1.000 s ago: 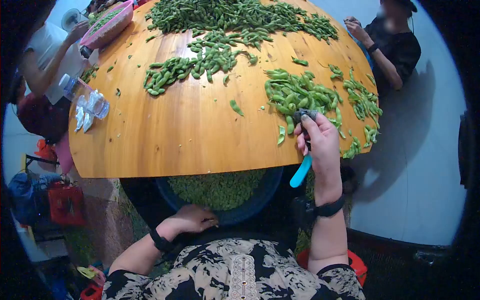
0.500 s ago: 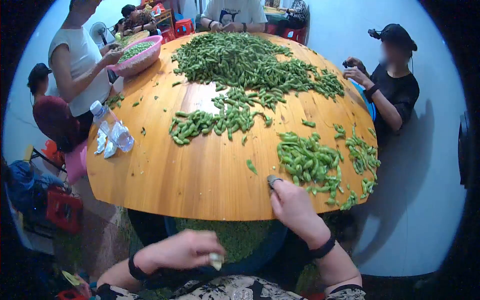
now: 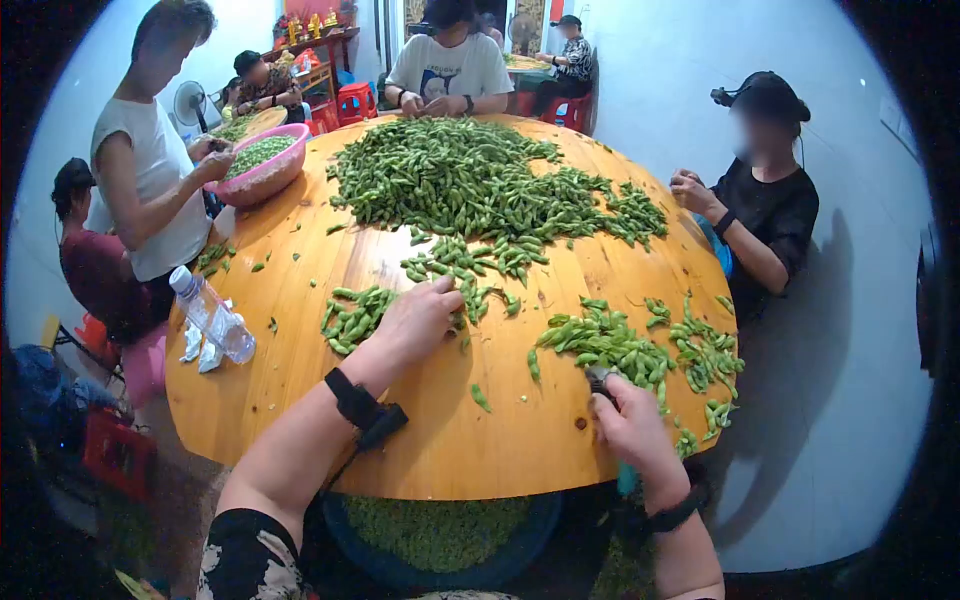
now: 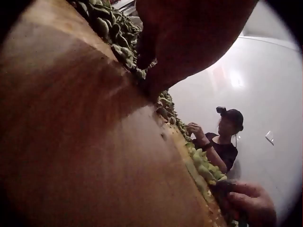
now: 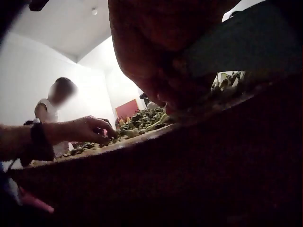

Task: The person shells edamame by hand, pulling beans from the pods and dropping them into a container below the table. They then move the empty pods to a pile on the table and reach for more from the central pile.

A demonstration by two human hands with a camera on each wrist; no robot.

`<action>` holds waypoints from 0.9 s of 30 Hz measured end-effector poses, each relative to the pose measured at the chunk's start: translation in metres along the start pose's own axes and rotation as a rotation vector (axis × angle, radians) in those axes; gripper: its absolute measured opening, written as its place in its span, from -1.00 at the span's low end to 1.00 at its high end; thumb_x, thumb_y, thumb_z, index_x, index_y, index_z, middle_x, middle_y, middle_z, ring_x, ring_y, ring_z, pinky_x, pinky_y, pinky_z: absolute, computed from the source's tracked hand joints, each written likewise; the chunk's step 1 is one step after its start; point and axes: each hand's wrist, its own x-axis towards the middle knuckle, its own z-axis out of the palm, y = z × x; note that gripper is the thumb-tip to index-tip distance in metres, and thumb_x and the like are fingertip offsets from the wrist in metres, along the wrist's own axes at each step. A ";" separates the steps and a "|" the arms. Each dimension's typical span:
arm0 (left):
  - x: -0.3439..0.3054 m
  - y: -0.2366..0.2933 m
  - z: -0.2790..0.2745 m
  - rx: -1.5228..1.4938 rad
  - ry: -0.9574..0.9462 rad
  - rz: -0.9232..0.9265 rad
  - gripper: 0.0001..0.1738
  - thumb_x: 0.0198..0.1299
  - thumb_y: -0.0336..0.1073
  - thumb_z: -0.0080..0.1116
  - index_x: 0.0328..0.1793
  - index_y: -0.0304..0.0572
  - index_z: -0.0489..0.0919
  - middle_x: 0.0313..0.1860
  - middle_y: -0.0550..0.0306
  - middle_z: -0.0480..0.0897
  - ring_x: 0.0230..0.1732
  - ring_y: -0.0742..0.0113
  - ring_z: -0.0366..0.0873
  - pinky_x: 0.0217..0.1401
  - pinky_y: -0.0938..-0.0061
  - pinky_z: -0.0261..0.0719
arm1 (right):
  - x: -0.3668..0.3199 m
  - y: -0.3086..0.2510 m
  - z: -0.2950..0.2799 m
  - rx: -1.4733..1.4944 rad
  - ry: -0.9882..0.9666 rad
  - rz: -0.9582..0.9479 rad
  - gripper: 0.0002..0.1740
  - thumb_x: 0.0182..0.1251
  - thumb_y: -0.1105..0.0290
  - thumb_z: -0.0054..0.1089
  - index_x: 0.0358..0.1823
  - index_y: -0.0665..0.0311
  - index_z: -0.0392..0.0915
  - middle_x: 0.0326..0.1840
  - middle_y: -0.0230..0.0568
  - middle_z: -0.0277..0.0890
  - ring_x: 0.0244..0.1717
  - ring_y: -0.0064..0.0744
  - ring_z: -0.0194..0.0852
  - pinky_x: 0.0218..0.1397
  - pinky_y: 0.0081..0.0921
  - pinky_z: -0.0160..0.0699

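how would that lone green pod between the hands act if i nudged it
The lone pod looks small and slim, so it is probably light. Its long, tapered outline suggests sliding or pivoting rather than rolling far. The table around it looks smooth, so little should resist.

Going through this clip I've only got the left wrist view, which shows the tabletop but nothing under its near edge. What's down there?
Observer: A dark tub holding loose green beans.
Operator: Anything besides pods toward the left of the table?
Observer: Yes, a clear plastic bottle.
Operator: And which pods is the left hand at, the big heap or others?
Observer: Others: it's at the smaller group of pods on the near side of the heap. The fingertips are hidden, so I can't say whether it holds one.
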 end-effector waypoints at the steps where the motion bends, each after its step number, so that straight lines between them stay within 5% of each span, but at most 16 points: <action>1: 0.000 -0.001 0.002 0.017 0.002 -0.037 -0.83 0.06 -0.44 0.10 -0.20 -0.14 0.62 -0.21 0.03 0.53 -0.16 -0.05 0.55 -0.10 0.18 0.53 | -0.001 -0.003 0.000 0.000 0.009 -0.001 -0.81 0.28 0.46 0.01 -0.14 0.38 0.49 -0.51 -0.02 0.46 -0.55 -0.21 0.49 -0.44 -0.37 0.46; 3: -0.001 -0.004 0.007 -0.011 0.045 -0.017 -0.84 0.09 -0.43 0.09 -0.20 -0.12 0.62 -0.20 0.03 0.54 -0.17 -0.05 0.56 -0.12 0.16 0.53 | -0.003 -0.024 0.008 0.405 -0.118 0.236 -0.76 0.34 0.45 -0.01 -0.03 0.37 0.49 -0.51 -0.27 0.45 -0.62 -0.54 0.43 -0.54 -0.56 0.44; 4: 0.000 -0.004 0.008 -0.015 0.046 -0.067 -0.85 0.10 -0.42 0.09 -0.20 -0.13 0.62 -0.19 0.03 0.54 -0.17 -0.06 0.56 -0.13 0.16 0.54 | 0.000 -0.022 0.016 0.471 -0.160 0.177 -0.74 0.36 0.45 -0.02 0.02 0.37 0.47 -0.48 -0.41 0.43 -0.66 -0.68 0.38 -0.60 -0.66 0.39; 9: -0.020 0.019 0.001 -0.245 0.107 -0.114 -0.86 0.08 -0.44 0.14 -0.21 -0.26 0.61 -0.27 -0.05 0.55 -0.26 0.02 0.57 -0.21 0.29 0.55 | 0.010 -0.035 0.045 0.554 -0.156 0.167 -0.73 0.38 0.46 -0.03 0.05 0.40 0.44 -0.45 -0.38 0.47 -0.63 -0.70 0.39 -0.58 -0.71 0.34; 10: -0.028 0.032 -0.007 -0.455 0.039 -0.158 -0.82 0.15 -0.40 0.16 -0.12 -0.25 0.61 -0.34 0.10 0.57 -0.40 0.30 0.53 -0.33 0.48 0.50 | 0.011 -0.036 0.050 0.600 -0.155 0.190 -0.70 0.39 0.46 -0.04 0.11 0.38 0.41 -0.44 -0.41 0.47 -0.61 -0.72 0.39 -0.59 -0.76 0.29; 11: -0.035 0.045 -0.015 -0.460 0.023 -0.152 -0.82 0.15 -0.40 0.16 -0.12 -0.25 0.61 -0.34 0.10 0.57 -0.40 0.30 0.53 -0.33 0.48 0.50 | 0.011 -0.038 0.053 0.606 -0.145 0.204 -0.70 0.39 0.46 -0.04 0.11 0.38 0.41 -0.44 -0.41 0.47 -0.61 -0.72 0.39 -0.59 -0.76 0.29; 13: -0.046 0.063 -0.021 -1.129 -0.188 -0.510 -0.74 0.23 -0.33 0.17 0.02 -0.21 0.60 -0.32 0.30 0.58 -0.46 0.57 0.42 -0.39 0.64 0.42 | 0.011 -0.044 0.058 0.693 -0.175 0.241 -0.76 0.39 0.45 -0.03 0.01 0.39 0.46 -0.44 -0.44 0.48 -0.63 -0.75 0.37 -0.61 -0.76 0.27; 14: -0.052 0.062 -0.016 -1.217 -0.216 -0.489 -0.65 0.26 -0.34 0.16 0.17 -0.18 0.55 -0.28 0.38 0.58 -0.46 0.68 0.38 -0.41 0.71 0.36 | 0.010 -0.045 0.064 0.810 -0.135 0.259 -0.83 0.39 0.44 -0.01 -0.12 0.37 0.51 -0.48 -0.47 0.48 -0.65 -0.77 0.34 -0.65 -0.76 0.22; 18: -0.061 0.069 -0.006 -1.289 -0.192 -0.450 -0.63 0.27 -0.37 0.13 0.22 -0.05 0.55 -0.32 0.40 0.54 -0.48 0.66 0.36 -0.43 0.68 0.38 | 0.002 -0.050 0.064 0.850 -0.158 0.284 -0.85 0.40 0.44 -0.01 -0.22 0.35 0.52 -0.51 -0.49 0.46 -0.65 -0.79 0.32 -0.67 -0.79 0.18; 21: -0.063 0.069 0.004 -1.097 -0.139 -0.314 -0.60 0.26 -0.39 0.14 0.25 -0.07 0.53 -0.35 0.33 0.56 -0.47 0.60 0.40 -0.42 0.65 0.41 | -0.003 -0.047 0.067 0.867 -0.134 0.283 -0.87 0.40 0.44 0.00 -0.25 0.33 0.51 -0.53 -0.50 0.45 -0.66 -0.80 0.31 -0.69 -0.80 0.15; 23: -0.062 0.068 0.002 -0.808 -0.072 -0.049 -0.54 0.20 -0.45 0.17 0.26 -0.10 0.50 -0.33 0.16 0.59 -0.45 0.46 0.48 -0.39 0.57 0.48 | -0.005 -0.048 0.070 0.820 -0.105 0.292 -0.87 0.40 0.44 0.00 -0.26 0.32 0.51 -0.53 -0.50 0.45 -0.67 -0.81 0.29 -0.69 -0.80 0.13; 27: -0.067 0.075 0.005 -0.715 0.022 0.021 -0.50 0.12 -0.50 0.19 0.24 -0.14 0.49 -0.32 0.02 0.59 -0.40 0.31 0.54 -0.33 0.50 0.53 | -0.006 -0.046 0.076 0.833 -0.099 0.274 -0.87 0.40 0.44 0.00 -0.28 0.31 0.51 -0.55 -0.51 0.44 -0.67 -0.82 0.28 -0.70 -0.81 0.11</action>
